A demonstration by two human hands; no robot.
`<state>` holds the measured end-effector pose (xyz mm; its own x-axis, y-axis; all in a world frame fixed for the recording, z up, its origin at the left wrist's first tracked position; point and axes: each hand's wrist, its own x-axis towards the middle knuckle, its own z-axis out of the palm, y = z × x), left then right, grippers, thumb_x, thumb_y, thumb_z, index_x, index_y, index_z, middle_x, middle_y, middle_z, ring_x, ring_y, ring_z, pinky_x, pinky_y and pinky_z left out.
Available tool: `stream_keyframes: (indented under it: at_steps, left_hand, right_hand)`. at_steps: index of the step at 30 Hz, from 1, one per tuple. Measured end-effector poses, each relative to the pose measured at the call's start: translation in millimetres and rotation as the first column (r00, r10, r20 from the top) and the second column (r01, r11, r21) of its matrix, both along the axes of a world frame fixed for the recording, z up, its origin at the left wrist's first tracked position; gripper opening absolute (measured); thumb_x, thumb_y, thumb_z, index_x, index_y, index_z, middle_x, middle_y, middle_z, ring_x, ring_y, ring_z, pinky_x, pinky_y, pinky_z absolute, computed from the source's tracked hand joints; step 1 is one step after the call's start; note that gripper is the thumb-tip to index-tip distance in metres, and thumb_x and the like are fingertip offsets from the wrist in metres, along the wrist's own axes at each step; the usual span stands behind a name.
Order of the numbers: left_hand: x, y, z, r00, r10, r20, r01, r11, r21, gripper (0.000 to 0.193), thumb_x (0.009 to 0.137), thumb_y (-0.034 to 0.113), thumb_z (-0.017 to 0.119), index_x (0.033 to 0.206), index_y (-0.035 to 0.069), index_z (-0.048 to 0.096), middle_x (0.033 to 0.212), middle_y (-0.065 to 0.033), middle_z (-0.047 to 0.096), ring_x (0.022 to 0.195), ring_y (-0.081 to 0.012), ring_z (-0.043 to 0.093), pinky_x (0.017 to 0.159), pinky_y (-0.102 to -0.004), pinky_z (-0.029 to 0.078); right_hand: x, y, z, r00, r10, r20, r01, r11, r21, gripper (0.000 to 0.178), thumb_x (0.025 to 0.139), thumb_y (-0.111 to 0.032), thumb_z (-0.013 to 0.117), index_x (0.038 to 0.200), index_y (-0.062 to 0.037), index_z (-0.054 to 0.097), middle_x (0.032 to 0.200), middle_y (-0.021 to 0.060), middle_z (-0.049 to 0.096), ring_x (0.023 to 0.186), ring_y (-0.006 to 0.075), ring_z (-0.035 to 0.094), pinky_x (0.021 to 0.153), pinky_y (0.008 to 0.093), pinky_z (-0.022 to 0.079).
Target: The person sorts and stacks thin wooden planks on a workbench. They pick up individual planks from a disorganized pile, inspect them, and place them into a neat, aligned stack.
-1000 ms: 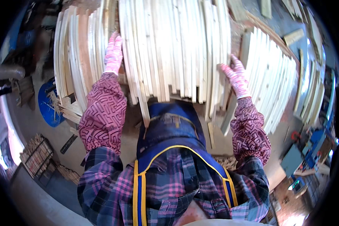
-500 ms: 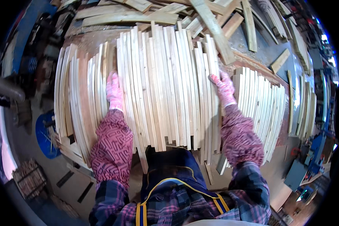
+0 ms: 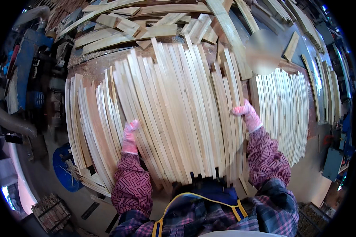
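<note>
A wide row of long, pale wooden strips (image 3: pixel 182 110) lies side by side before me, near ends close to my waist. At its left edge, my left hand (image 3: pixel 130 137), in a pink glove, presses against the outer strips; its lower fingers are hidden. My right hand (image 3: pixel 249 114), gloved alike, bears on the right edge with its thumb lying over the top. Between them, the two hands hold the row from both sides. The strips slant slightly, far ends toward the left, and their ends are uneven.
More strips (image 3: pixel 101 114) stand at the left, and another stack (image 3: pixel 281 110) lies close on the right. Loose boards (image 3: pixel 126 37) are heaped across the far side. A blue drum (image 3: pixel 65 168) is on the floor at left; a blurred round patch hides part of the far right.
The view has shifted, and the scene sits lower in it. My left hand has come nearer to me along the row's edge. The strips now slant more than before.
</note>
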<state>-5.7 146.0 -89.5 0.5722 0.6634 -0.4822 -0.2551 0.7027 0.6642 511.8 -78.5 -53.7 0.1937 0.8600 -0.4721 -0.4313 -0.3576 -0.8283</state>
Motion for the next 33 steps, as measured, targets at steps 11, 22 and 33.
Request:
stream_keyframes:
  at_steps: [11, 22, 33]
  left_hand:
    - [-19, 96, 283, 0.776, -0.316, 0.546, 0.034, 0.885, 0.464, 0.065, 0.088, 0.016, 0.066, 0.146, -0.001, 0.042, 0.142, -0.0204, 0.055, 0.131, -0.0386, 0.053, 0.112, -0.0597, 0.041]
    - [43, 121, 331, 0.978, 0.108, -0.176, 0.111, 0.441, 0.890, 0.058, 0.088, 0.030, 0.077, 0.135, 0.002, 0.057, 0.125, -0.0109, 0.067, 0.112, -0.0238, 0.065, 0.101, -0.0386, 0.051]
    - [17, -9, 170, 0.511, 0.326, -0.796, 0.670, 0.430, 0.606, 0.066, 0.094, 0.030, 0.057, 0.150, 0.004, 0.033, 0.148, -0.0125, 0.042, 0.130, -0.0252, 0.047, 0.113, -0.0384, 0.037]
  right_hand:
    - [11, 76, 288, 0.955, 0.099, 0.279, -0.236, 0.823, 0.517, 0.018, 0.084, -0.019, 0.068, 0.094, -0.0046, 0.065, 0.094, 0.0077, 0.070, 0.084, 0.0195, 0.067, 0.080, 0.0369, 0.056]
    - [-23, 100, 298, 0.272, -0.360, 0.893, -0.168, 0.896, 0.412, 0.031, 0.097, -0.031, 0.051, 0.106, -0.0051, 0.066, 0.098, 0.0109, 0.070, 0.091, 0.0258, 0.067, 0.085, 0.0373, 0.054]
    - [-36, -30, 202, 0.047, 0.260, 0.964, -0.220, 0.944, -0.244, 0.059, 0.104, -0.052, 0.033, 0.140, -0.0138, 0.059, 0.136, 0.0128, 0.062, 0.119, 0.0270, 0.063, 0.103, 0.0364, 0.049]
